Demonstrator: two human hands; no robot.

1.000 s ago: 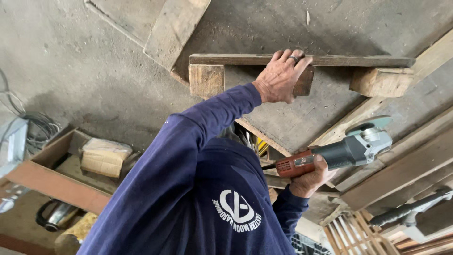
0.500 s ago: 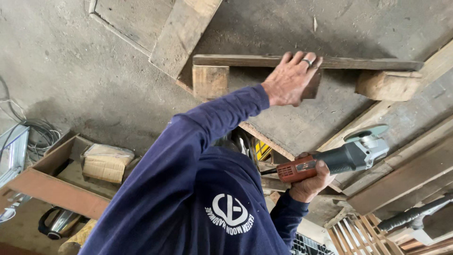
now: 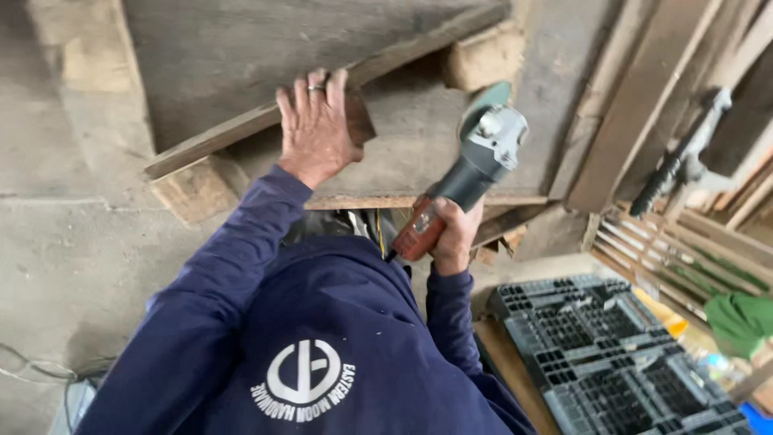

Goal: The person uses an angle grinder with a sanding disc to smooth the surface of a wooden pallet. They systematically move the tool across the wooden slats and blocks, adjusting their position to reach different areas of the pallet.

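My left hand, a ring on one finger, grips the edge plank and middle block of a worn wooden pallet that stands tilted on the concrete floor. To its right, my right hand is closed around the red rear grip of a grey angle grinder. The grinder's head and green guard point up toward the pallet's underside boards, close to a corner block. Both arms wear dark blue sleeves.
A black plastic pallet lies at the lower right. Behind it lean wooden slats and long boards, with a grey long-handled tool hanging among them. A green cloth sits at the right edge. Cables lie lower left.
The view has swung round, so the pallet now sits tilted. My right hand has lifted the grinder up and closer to my left hand, which keeps its grip on the pallet.
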